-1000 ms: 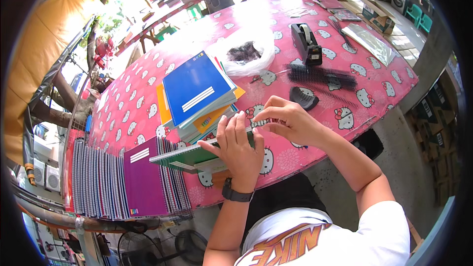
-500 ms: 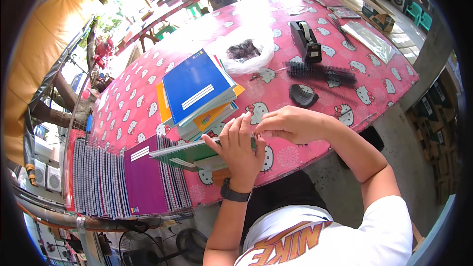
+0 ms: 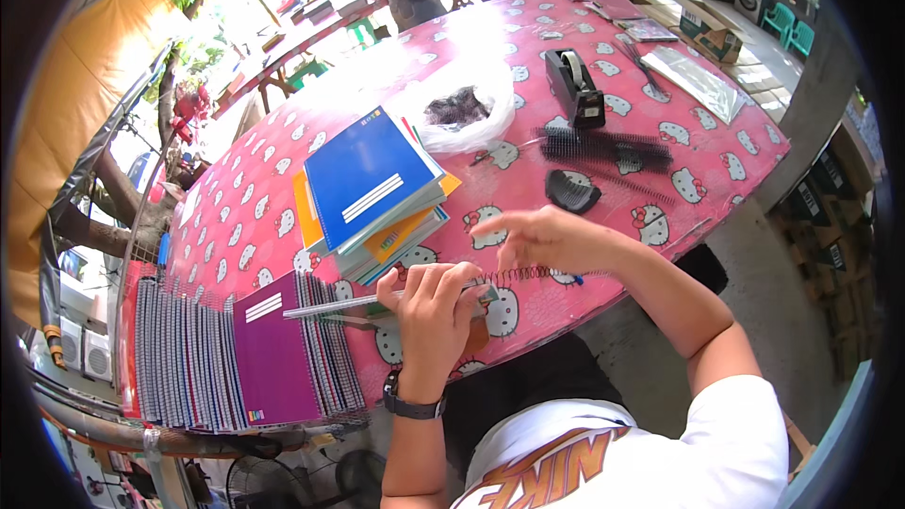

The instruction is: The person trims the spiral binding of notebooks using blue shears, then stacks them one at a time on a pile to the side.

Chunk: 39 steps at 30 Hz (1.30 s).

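The step in hand looks like binding: a wire spiral (image 3: 528,274) is being fed along the edge of a notebook (image 3: 377,306) that lies at the near edge of the pink worktop (image 3: 660,188), at about 6 o'clock from the stack of notebooks (image 3: 372,190).

The left hand (image 3: 436,302) is closed down on the notebook's near end, fingers curled over it where the spiral enters. The right hand (image 3: 542,238) sits just at 1 o'clock of the left, fingers loosely spread above the spiral; whether its fingertips actually pinch the wire I cannot tell. The spiral's free end runs toward 3 o'clock, resting on the worktop.

The next move, as I judge it, calls for turning the spiral with the right hand while the left keeps the punched edge steady, so the coil threads hole by hole without skipping.

A fanned row of bound notebooks (image 3: 236,358) lies at 9 o'clock of the hands. At 1 o'clock lie black combs (image 3: 603,146), a tape dispenser (image 3: 575,87) and a white bag (image 3: 462,113).
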Each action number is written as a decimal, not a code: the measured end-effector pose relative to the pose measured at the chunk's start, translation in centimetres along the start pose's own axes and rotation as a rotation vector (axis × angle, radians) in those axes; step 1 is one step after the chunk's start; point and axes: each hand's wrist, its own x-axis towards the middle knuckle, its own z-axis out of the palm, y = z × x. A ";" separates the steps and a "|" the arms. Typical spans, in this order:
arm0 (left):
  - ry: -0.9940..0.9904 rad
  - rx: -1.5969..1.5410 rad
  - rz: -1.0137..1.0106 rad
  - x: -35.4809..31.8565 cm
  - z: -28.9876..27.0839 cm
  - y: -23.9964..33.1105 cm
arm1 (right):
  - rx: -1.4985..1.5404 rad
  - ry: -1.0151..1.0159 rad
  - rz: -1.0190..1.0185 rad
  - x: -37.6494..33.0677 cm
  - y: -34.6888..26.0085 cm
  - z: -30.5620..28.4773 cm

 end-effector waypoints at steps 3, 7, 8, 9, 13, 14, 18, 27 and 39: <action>-0.006 0.090 -0.026 -0.1 0.2 0.2 | -0.789 0.666 0.272 0.0 5.6 -3.4; 0.061 -0.051 -0.015 -0.1 -0.3 0.4 | -1.081 0.896 0.631 -1.4 13.2 -6.1; 0.035 -0.123 -0.039 -0.2 -0.4 0.3 | -1.046 0.851 0.650 -1.2 14.3 -6.0; 0.000 -0.093 -0.036 -0.1 -0.3 0.2 | -1.012 0.856 0.521 -0.9 15.5 -6.2; 0.062 0.010 -0.043 0.3 0.1 0.6 | -0.996 0.743 0.293 1.7 16.6 -6.0; 0.082 0.020 -0.051 0.3 0.0 0.5 | -1.044 0.662 0.318 2.8 15.6 -5.4; 0.032 0.033 -0.083 0.2 0.1 0.2 | -1.078 0.489 0.519 5.5 13.6 -5.3; 0.028 0.018 -0.112 0.4 0.3 0.1 | 0.052 0.245 0.031 4.5 10.7 -3.7; 0.128 0.044 -0.166 -0.4 -0.6 -1.5 | 0.617 -0.045 -0.323 2.9 4.9 0.0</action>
